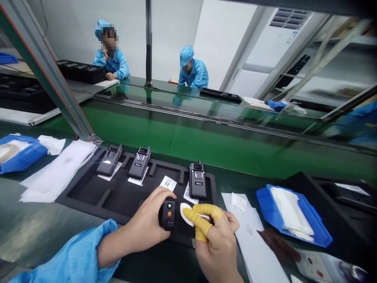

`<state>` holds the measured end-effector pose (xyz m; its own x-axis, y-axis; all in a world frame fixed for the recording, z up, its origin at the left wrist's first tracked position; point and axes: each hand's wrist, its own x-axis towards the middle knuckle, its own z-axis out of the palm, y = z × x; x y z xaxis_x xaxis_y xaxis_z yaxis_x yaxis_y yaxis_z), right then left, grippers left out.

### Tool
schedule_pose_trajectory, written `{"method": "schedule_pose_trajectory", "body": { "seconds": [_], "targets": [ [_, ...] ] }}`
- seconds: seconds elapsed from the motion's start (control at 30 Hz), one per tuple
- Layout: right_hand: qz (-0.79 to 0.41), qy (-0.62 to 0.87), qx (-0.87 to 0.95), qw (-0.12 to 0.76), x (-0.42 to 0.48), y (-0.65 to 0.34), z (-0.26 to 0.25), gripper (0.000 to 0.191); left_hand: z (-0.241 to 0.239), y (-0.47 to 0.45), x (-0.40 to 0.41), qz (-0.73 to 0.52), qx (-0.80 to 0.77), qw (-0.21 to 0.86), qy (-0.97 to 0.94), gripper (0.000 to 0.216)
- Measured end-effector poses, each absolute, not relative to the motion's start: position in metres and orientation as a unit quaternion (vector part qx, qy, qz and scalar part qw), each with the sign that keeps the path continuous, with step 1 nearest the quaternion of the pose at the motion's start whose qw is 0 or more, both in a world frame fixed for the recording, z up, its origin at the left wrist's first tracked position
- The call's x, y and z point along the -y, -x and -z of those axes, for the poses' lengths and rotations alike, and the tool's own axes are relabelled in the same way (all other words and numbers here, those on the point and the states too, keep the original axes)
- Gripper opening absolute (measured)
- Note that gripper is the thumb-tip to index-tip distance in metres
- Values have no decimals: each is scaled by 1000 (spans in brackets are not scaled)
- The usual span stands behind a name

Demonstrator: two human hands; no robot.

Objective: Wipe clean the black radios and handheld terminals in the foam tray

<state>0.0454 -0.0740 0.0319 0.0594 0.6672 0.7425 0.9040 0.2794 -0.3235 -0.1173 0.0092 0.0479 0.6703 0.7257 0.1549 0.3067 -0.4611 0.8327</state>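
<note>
Left hand (147, 228) wraps radio (168, 214) — body mostly hidden; at its 3 o'clock, right hand (216, 239) pinches pad (185, 209) — half covered

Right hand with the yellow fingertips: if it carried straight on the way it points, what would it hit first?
Most likely the small black device gripped in the left hand. The right hand points left, pinching a white oval piece that sits close beside the device; depth is unclear.

Black tray (88, 192): near-left slots open for entry; three radios (139, 162) occupy its far row; metal post (55, 84) blocks its far-left corner; blue bin (264, 197) flanks its right.
</note>
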Motion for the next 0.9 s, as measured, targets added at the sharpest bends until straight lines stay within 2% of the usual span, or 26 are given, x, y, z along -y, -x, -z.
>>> {"method": "schedule_pose_trajectory", "body": {
  "seconds": [0.13, 0.3, 0.53, 0.6, 0.73, 0.9],
  "targets": [
    [203, 588, 633, 462, 69, -25, -41, 32, -48, 116, -9, -258, -307, 412, -818, 60],
    [263, 595, 627, 428, 63, -12, -40, 29, -48, 116, -9, -258, -316, 407, -817, 58],
    [273, 611, 628, 397, 82, -50, -5, 20, -53, 118, -13, -226, -357, 378, -824, 59],
    [281, 611, 633, 384, 90, -60, 13, 17, -61, 114, -25, -191, -396, 338, -832, 65],
    [288, 608, 636, 378, 95, -71, 42, 16, -72, 96, -70, -102, -463, 213, -855, 93],
    [291, 606, 640, 372, 91, -74, 51, 26, -61, 61, -112, -74, -508, 131, -848, 93]
  ]
}}
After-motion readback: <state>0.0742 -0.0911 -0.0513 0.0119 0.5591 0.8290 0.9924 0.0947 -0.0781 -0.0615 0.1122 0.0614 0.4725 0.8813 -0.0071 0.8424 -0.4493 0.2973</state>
